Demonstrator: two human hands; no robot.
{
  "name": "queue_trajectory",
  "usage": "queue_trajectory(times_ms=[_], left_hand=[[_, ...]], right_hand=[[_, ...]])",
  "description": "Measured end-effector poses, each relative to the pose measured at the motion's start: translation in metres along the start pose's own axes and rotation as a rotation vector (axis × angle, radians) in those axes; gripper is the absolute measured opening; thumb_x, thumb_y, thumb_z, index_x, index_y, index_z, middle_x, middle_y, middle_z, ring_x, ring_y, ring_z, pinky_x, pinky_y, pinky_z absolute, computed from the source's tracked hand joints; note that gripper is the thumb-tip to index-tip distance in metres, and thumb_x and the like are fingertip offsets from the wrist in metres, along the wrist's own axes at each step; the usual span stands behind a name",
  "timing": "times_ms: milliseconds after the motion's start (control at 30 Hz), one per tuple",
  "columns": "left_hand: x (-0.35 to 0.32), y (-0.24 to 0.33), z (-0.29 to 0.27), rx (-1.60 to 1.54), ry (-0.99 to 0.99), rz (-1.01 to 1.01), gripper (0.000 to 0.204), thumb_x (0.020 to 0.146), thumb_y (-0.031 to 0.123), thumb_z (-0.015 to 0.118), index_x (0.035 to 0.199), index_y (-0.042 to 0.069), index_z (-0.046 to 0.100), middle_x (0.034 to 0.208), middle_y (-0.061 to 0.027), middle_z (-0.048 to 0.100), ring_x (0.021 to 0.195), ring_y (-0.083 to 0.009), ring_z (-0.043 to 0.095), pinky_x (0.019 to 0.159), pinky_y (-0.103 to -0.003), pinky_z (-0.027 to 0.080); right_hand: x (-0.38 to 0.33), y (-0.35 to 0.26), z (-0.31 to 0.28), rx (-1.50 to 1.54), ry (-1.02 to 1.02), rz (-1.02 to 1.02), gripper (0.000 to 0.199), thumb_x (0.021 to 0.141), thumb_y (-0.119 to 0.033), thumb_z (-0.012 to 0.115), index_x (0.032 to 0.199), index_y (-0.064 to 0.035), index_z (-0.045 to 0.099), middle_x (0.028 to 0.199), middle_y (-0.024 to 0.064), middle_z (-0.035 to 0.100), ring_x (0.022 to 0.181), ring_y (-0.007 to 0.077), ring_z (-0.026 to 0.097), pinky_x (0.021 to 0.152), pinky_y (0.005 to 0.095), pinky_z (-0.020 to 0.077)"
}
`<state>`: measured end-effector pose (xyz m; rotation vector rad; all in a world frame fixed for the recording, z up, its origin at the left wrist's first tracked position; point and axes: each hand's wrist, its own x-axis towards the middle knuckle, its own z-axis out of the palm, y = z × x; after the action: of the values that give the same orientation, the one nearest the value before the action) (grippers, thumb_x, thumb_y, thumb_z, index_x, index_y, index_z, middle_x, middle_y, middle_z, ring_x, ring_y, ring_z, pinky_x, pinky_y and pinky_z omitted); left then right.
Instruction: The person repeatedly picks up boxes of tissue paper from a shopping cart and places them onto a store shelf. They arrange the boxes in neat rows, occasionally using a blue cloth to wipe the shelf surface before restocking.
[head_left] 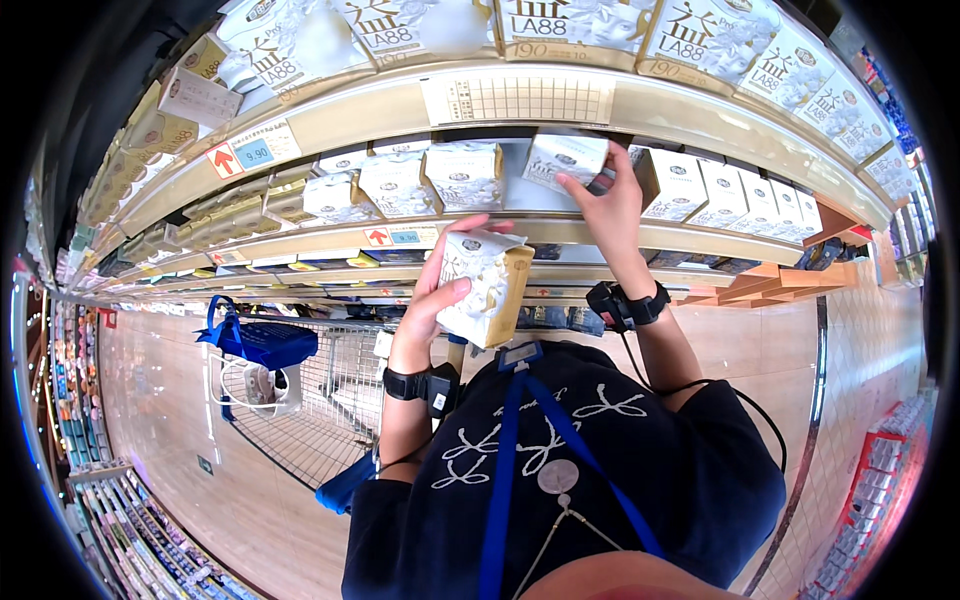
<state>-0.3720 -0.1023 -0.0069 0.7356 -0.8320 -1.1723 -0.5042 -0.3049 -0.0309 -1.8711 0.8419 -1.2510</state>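
My left hand (428,300) is wrapped around a white and gold pack (482,290) with a creased top, held tilted in front of my chest, just below the shelf edge. Up at the middle shelf, my right hand (612,208) grips a similar white pack (563,160) by its right end, thumb along the front. That pack sits in a gap of the row, between white packs (465,178) on its left and a line of white boxes (675,185) on its right. Whether it touches the shelf board, I cannot tell.
Larger white and gold packs (570,25) line the shelf above, behind a gold-toned ledge (690,112). Price tags (257,152) mark the shelf edges. At lower left stands a wire shopping cart (300,400) with a blue bag (262,342) on it. A cable runs from my right wrist strap.
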Motion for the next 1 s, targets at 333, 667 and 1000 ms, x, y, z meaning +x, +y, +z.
queue_trajectory(times_ms=[333,667,1000], left_hand=[[-0.024,0.005,-0.008,0.059,0.078,0.04,0.078,0.075,0.025,0.069,0.14,0.004,0.032,0.138,-0.0212,0.043,0.125,-0.0267,0.047,0.105,-0.036,0.035],[-0.04,0.011,-0.011,0.127,0.192,0.036,0.078,0.074,0.025,0.069,0.139,0.004,0.032,0.138,-0.0228,0.042,0.124,-0.0283,0.047,0.105,-0.036,0.036],[-0.007,-0.006,0.001,0.195,0.256,-0.082,0.055,0.085,0.014,0.061,0.135,0.007,0.04,0.124,-0.0101,0.054,0.115,-0.017,0.051,0.097,-0.029,0.04]], right_hand=[[0.028,0.01,0.053,-0.1,-0.147,-0.096,0.048,0.073,-0.015,0.078,0.11,0.0062,0.056,0.101,0.0187,0.063,0.09,0.0278,0.065,0.076,0.0338,0.0554],[0.027,0.002,0.067,0.078,-0.355,-0.12,0.029,0.085,-0.003,0.062,0.113,0.0051,0.057,0.11,0.0186,0.06,0.096,0.0274,0.065,0.078,0.0321,0.055],[-0.001,-0.035,-0.01,0.185,-0.423,-0.347,0.044,0.08,-0.014,0.069,0.121,-0.0073,0.057,0.114,0.0112,0.057,0.106,0.0286,0.057,0.092,0.0359,0.046]])
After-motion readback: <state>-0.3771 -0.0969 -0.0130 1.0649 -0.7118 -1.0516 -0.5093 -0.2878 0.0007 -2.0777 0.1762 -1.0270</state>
